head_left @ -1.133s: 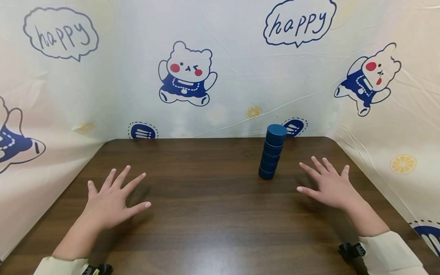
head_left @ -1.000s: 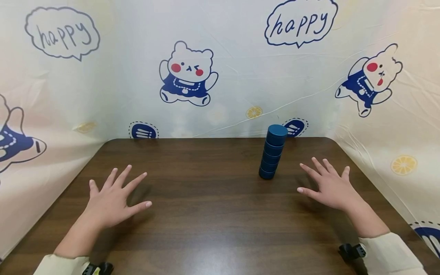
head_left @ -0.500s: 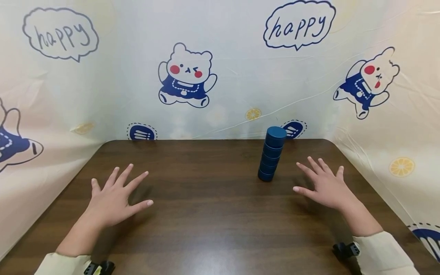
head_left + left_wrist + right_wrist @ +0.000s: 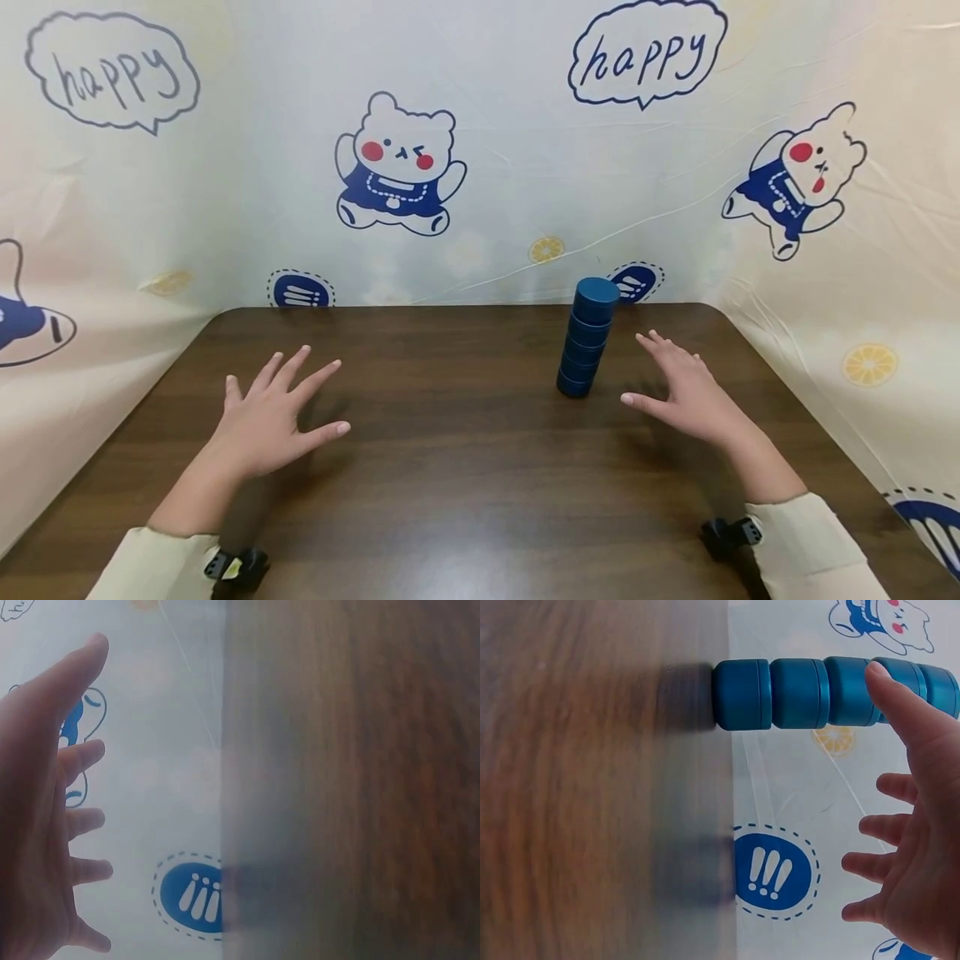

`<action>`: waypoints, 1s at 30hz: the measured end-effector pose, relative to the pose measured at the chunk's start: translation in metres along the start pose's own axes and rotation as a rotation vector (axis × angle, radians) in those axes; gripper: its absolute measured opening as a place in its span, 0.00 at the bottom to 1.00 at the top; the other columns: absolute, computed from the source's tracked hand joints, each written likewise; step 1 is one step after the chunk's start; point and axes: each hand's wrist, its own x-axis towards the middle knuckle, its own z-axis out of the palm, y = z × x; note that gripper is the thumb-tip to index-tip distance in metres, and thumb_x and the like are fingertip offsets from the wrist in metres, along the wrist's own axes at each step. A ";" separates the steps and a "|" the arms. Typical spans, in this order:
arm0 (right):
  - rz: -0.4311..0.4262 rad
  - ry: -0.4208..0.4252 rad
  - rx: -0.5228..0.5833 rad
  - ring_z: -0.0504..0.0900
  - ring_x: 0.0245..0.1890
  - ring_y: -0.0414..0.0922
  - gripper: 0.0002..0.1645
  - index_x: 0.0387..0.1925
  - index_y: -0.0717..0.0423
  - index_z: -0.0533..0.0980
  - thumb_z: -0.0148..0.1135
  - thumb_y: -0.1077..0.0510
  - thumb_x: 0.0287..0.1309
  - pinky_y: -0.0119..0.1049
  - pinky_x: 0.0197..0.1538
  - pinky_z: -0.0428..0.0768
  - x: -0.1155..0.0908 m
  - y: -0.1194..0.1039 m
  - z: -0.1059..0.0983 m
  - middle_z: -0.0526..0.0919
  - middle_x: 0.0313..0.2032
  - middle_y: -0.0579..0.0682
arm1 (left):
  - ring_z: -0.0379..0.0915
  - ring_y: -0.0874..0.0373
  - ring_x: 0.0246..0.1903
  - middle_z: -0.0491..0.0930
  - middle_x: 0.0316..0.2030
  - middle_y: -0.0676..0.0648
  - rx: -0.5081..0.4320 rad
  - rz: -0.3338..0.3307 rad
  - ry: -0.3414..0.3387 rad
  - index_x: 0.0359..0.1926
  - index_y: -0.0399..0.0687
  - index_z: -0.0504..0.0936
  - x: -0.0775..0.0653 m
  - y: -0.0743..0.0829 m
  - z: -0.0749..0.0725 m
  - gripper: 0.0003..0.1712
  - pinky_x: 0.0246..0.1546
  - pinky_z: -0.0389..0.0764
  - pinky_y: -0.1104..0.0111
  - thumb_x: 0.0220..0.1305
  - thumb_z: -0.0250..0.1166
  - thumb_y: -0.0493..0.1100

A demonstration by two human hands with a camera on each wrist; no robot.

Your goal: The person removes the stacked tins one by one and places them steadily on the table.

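- Basically, head view: stack of blue cylinders (image 4: pixel 588 337) upright on tabletop (image 4: pixel 450 475), right of centre, toward far edge. Right hand (image 4: pixel 688 393) just beside it, gap visible; grip wide, thumb well away from fingers, holds nothing. Left hand (image 4: pixel 264 418) over tabletop, well apart from stack; grip wide, fingers spread, holds nothing.
- Left wrist: thumb and fingers extended, printed cloth (image 4: pixel 510 192) behind.
- Right wrist: five cylinders in a row, base on tabletop; thumb overlaps upper ones in view.
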 end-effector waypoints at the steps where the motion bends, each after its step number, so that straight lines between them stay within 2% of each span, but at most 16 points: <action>1: -0.001 0.001 0.013 0.52 0.70 0.68 0.59 0.74 0.59 0.53 0.65 0.31 0.54 0.73 0.64 0.49 0.001 0.000 0.000 0.53 0.73 0.65 | 0.42 0.28 0.69 0.48 0.74 0.36 -0.002 0.007 0.008 0.75 0.67 0.54 0.001 0.001 0.000 0.52 0.50 0.32 0.20 0.54 0.56 0.79; 7: 0.005 0.012 0.106 0.54 0.70 0.66 0.59 0.75 0.57 0.53 0.69 0.35 0.52 0.69 0.63 0.58 0.006 0.001 0.007 0.52 0.73 0.63 | 0.44 0.30 0.69 0.50 0.73 0.37 -0.023 0.032 0.046 0.75 0.65 0.57 0.008 0.009 -0.001 0.51 0.51 0.38 0.20 0.54 0.57 0.78; 17: 0.063 0.039 0.273 0.57 0.69 0.66 0.58 0.75 0.54 0.51 0.70 0.38 0.52 0.68 0.61 0.63 0.022 0.001 0.020 0.55 0.72 0.64 | 0.45 0.32 0.69 0.51 0.73 0.38 -0.094 0.043 0.074 0.74 0.65 0.58 0.019 0.017 0.001 0.50 0.53 0.42 0.21 0.54 0.60 0.76; 24: 0.086 0.046 0.470 0.61 0.68 0.65 0.57 0.76 0.49 0.50 0.73 0.46 0.53 0.64 0.61 0.66 0.030 0.004 0.029 0.57 0.72 0.62 | 0.45 0.32 0.70 0.50 0.74 0.38 -0.138 0.036 0.053 0.75 0.66 0.57 0.025 0.020 0.002 0.51 0.53 0.42 0.21 0.54 0.60 0.75; 30: 0.056 0.061 0.616 0.62 0.68 0.60 0.57 0.75 0.45 0.51 0.74 0.48 0.51 0.61 0.62 0.67 0.037 0.003 0.033 0.59 0.71 0.58 | 0.47 0.33 0.69 0.51 0.73 0.38 -0.175 0.049 0.061 0.75 0.65 0.57 0.029 0.025 0.001 0.50 0.54 0.43 0.22 0.55 0.61 0.74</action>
